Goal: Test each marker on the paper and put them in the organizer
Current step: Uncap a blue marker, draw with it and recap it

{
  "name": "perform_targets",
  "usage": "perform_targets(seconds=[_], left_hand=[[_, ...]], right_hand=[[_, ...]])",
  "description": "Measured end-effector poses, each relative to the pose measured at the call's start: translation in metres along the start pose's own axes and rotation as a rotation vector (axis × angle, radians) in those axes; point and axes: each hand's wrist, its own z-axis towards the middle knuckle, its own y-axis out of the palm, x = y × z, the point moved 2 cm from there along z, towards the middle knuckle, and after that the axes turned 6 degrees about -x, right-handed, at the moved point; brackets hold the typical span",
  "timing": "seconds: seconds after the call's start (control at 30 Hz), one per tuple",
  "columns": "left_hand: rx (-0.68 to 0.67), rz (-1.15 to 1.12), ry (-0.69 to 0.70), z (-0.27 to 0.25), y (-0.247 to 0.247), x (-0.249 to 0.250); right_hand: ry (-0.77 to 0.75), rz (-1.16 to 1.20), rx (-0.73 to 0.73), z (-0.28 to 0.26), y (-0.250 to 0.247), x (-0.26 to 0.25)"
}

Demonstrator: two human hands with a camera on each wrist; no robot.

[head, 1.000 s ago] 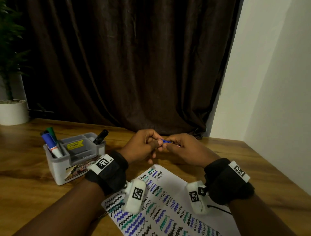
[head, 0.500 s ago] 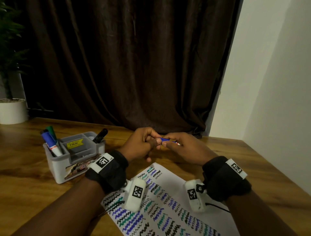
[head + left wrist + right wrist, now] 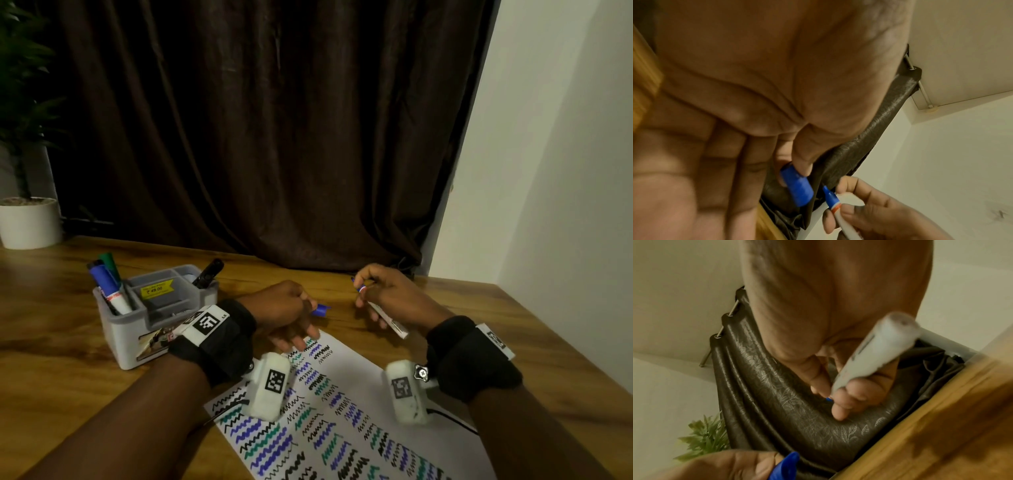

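Observation:
My right hand (image 3: 368, 289) grips a white marker (image 3: 388, 317) with a bare blue tip (image 3: 826, 190), held above the table beyond the paper. The marker's white barrel (image 3: 877, 352) runs back across the palm. My left hand (image 3: 301, 308) pinches the marker's blue cap (image 3: 320, 310) between thumb and finger; the blue cap (image 3: 796, 186) points toward the tip, a short gap apart. The white paper (image 3: 356, 383), covered in black, blue and green squiggles, lies under both wrists. The grey organizer (image 3: 137, 346) stands at the left with several markers (image 3: 108, 284) upright in it.
A white plant pot (image 3: 29, 222) stands at the table's far left corner. A dark curtain (image 3: 257, 137) hangs behind the wooden table (image 3: 51, 342), and a white wall borders the right. A black marker (image 3: 207, 272) leans in the organizer's back compartment.
The hands were together on the capped marker. Now they have pulled apart: the cap is off in my left hand and the marker has moved right with my right hand.

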Motion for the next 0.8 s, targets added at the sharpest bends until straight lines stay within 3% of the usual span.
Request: perform_targets(seconds=[0.17,0.27,0.6,0.8], left_hand=[[-0.023,0.043,-0.049,-0.001,0.001,-0.001],[-0.019,0.034,-0.055,0.000,0.001,0.000],[-0.019,0.052,-0.076,0.003,0.000,-0.001],[-0.021,0.057,-0.081,0.004,0.000,-0.002]], right_hand=[[0.011,0.312,0.030,-0.001,-0.004,-0.001],[0.061,0.491,-0.045,-0.004,-0.004,-0.004],[0.144,0.325,-0.097,-0.003,0.016,-0.009],[0.074,0.167,-0.185,-0.005,0.024,-0.009]])
